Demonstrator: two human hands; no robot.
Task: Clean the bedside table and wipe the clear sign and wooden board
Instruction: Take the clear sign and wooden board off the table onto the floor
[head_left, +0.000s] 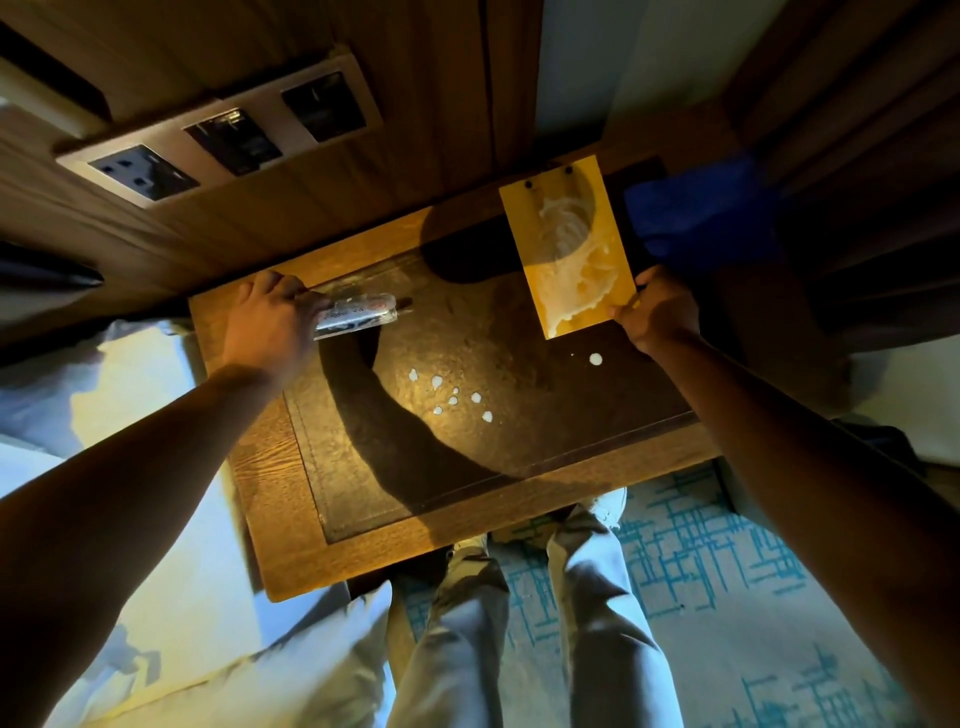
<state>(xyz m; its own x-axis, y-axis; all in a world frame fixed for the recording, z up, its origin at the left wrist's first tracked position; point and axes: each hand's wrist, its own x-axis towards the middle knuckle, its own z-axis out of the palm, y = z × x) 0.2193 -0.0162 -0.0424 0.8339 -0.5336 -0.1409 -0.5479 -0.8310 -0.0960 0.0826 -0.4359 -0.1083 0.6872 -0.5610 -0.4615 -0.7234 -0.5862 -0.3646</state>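
Bedside table (291, 483) bore white droplets (453, 397) on its dark inlay; the left hand (270, 325) gripped the clear sign (358, 316) at its far left, while the right hand (660, 312) pinched the smeared wooden board (569, 249) at far right, beside a blue cloth (701, 213)

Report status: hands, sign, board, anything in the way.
Left hand grips clear sign. Right hand holds smeared wooden board by its corner. White drops on bedside table; blue cloth untouched.
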